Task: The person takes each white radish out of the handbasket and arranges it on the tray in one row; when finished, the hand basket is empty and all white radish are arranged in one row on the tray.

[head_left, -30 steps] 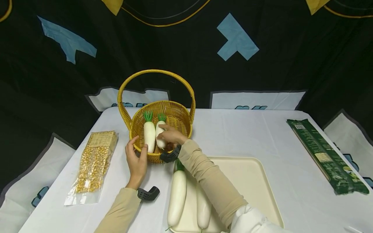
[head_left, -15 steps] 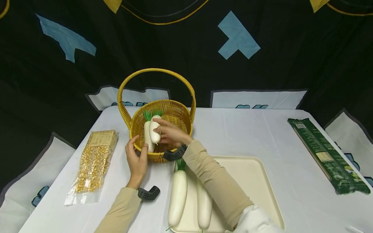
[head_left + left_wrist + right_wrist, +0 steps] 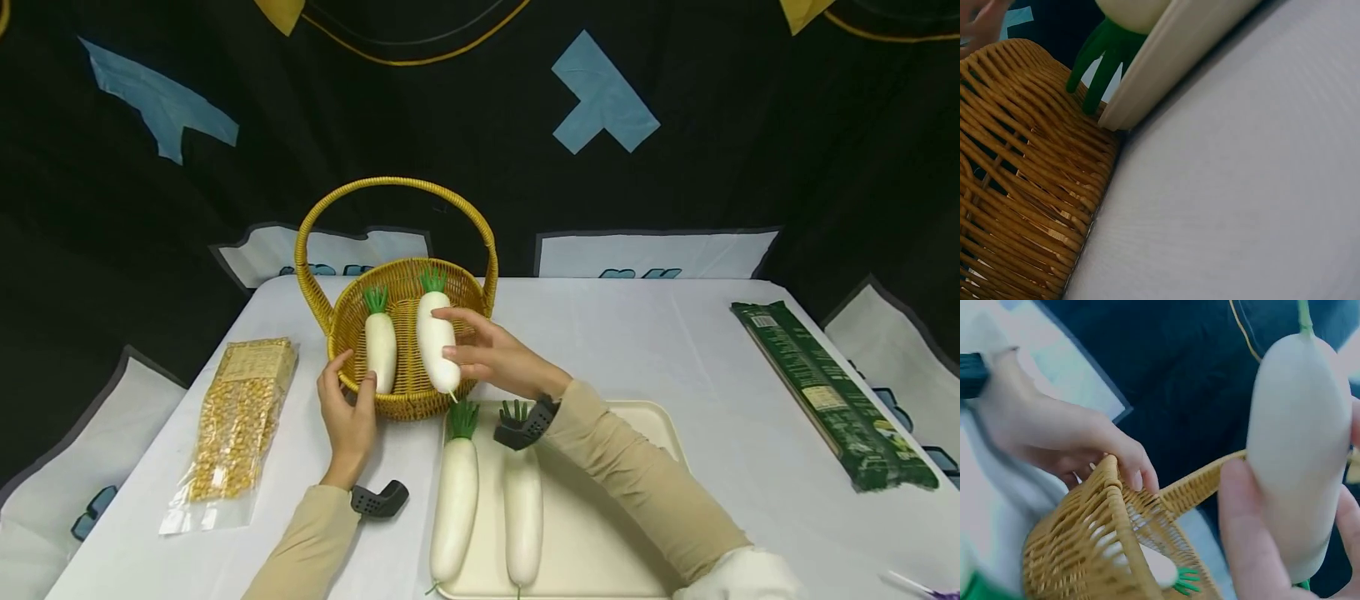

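Note:
My right hand point(image 3: 498, 354) holds a white radish point(image 3: 435, 342) with green leaf stubs over the right part of a yellow wicker basket point(image 3: 408, 407). Its thumb and fingers lie on either side of the radish point(image 3: 1300, 444) in the right wrist view. A second white radish point(image 3: 381, 350) lies inside the basket, to the left. At the basket's front left rim is my left hand point(image 3: 348, 421), its fingers hooked over the edge in the right wrist view. The left wrist view shows the basket's woven wall point(image 3: 1029, 169) close up.
A cream tray point(image 3: 600, 533) bearing two longer white radishes, one on the left point(image 3: 455, 508) and one beside it point(image 3: 522, 517), lies in front of the basket. A bag of corn kernels point(image 3: 236, 425) is at left, a green packet point(image 3: 832, 392) at right.
My right hand has lifted the radish from the basket floor, swung it left over the other radish, then brought it back right and nearer. My left hand has stayed at the rim.

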`<state>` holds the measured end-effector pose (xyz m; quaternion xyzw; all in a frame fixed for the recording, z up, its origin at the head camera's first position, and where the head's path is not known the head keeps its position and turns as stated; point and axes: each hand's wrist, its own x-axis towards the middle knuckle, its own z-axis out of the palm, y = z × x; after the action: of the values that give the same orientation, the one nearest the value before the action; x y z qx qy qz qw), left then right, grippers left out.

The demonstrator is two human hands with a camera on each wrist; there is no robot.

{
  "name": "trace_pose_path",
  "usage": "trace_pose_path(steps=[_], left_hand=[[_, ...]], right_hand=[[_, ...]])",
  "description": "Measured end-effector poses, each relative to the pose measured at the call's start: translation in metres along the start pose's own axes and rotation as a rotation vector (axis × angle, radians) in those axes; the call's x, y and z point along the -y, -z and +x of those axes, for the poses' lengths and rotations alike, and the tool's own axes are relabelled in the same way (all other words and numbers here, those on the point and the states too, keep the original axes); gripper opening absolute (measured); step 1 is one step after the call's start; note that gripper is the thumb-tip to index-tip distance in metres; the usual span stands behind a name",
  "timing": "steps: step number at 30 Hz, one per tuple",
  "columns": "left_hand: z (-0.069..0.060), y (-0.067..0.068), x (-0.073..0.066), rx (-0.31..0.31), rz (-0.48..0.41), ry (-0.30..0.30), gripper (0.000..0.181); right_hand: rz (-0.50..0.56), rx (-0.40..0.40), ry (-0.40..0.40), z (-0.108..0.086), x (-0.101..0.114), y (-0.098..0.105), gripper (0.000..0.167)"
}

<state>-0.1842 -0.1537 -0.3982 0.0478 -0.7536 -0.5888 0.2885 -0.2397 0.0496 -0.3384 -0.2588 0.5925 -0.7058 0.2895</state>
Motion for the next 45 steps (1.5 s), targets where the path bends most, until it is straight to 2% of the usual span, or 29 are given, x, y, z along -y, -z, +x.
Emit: trace_pose_path(steps=[5, 8, 11, 14, 18, 21, 27, 34, 38, 45], left_hand=[[0.003, 0.002, 0.000, -0.003, -0.009, -0.011, 0.042], [0.003, 0.002, 0.001, 0.004, -0.020, -0.005, 0.042], [0.003, 0.001, 0.003, 0.009, -0.019, 0.002, 0.043], [0.005, 0.000, 0.016, 0.003, -0.020, 0.003, 0.043], [0.008, -0.001, 0.035, -0.015, -0.014, -0.004, 0.043], [0.008, -0.002, 0.039, -0.012, 0.001, -0.008, 0.043], [0.008, -0.002, 0.041, -0.016, 0.015, -0.019, 0.043], [0.009, -0.001, 0.040, -0.014, 0.021, -0.019, 0.043], [0.007, 0.000, 0.038, -0.006, 0.013, 0.005, 0.043], [0.001, 0.000, 0.006, -0.002, 0.011, -0.007, 0.042]], right_hand=[[-0.291, -0.072, -0.021, -0.052, 0.011, 0.011, 0.054], [-0.402, -0.118, -0.016, -0.086, 0.012, 0.018, 0.055], [-0.488, -0.149, -0.025, -0.118, 0.007, 0.024, 0.057], [-0.554, -0.158, -0.062, -0.145, -0.003, 0.029, 0.058], [-0.610, -0.128, -0.102, -0.171, -0.019, 0.031, 0.058], [-0.645, -0.100, -0.130, -0.187, -0.026, 0.030, 0.057], [-0.724, -0.053, -0.189, -0.207, -0.027, 0.025, 0.057], [-0.737, -0.013, -0.254, -0.210, -0.027, 0.021, 0.057], [-0.740, 0.015, -0.249, -0.211, -0.029, 0.018, 0.055], [-0.764, 0.033, -0.247, -0.212, -0.030, 0.019, 0.052]])
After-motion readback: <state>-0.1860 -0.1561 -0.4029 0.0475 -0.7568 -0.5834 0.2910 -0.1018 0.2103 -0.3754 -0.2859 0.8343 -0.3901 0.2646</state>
